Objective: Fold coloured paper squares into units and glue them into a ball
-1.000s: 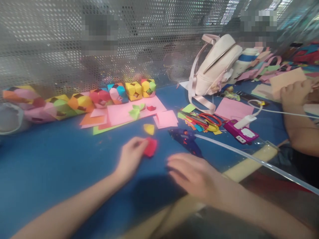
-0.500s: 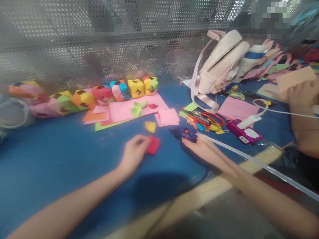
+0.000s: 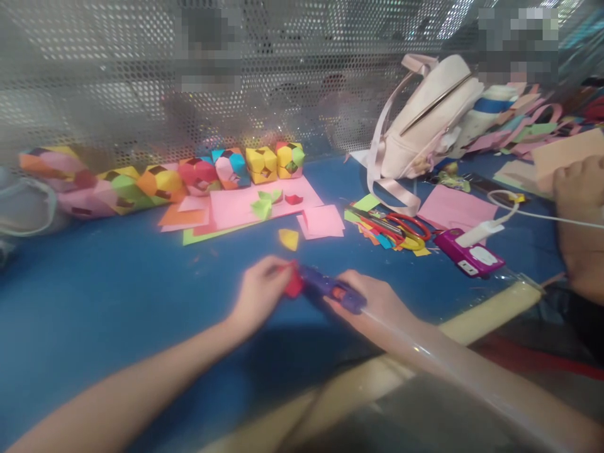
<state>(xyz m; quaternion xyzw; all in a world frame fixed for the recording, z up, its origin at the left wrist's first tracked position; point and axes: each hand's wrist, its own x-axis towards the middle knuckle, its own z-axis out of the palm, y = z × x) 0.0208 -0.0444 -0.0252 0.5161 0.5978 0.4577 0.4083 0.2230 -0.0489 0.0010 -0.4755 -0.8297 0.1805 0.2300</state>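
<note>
Between its fingertips my left hand (image 3: 262, 290) pinches a small red paper piece (image 3: 294, 281) above the blue table (image 3: 189, 302). My right hand (image 3: 365, 299) is wrapped round a blue glue gun (image 3: 330, 289), whose nozzle is at the right side of the red paper; whether they touch is blurred. A long clear glue stick (image 3: 425, 352) runs back from the gun over my right forearm. Just beyond my left hand lies a yellow paper piece (image 3: 289, 238). Green folded pieces (image 3: 265, 204) and a small red one (image 3: 293, 199) rest on pink paper (image 3: 231, 209).
Folded paper balls (image 3: 198, 176) line the back left. Scissors (image 3: 406, 226) lie on paper scraps, beside a purple power adapter (image 3: 468, 253). A pale pink backpack (image 3: 431, 116) and a bottle (image 3: 486, 116) stand behind. Another person's hand (image 3: 578, 182) holds tan paper at the right.
My right hand has lifted the glue gun and brought it left to the red paper. The red paper is turned differently in my left hand.
</note>
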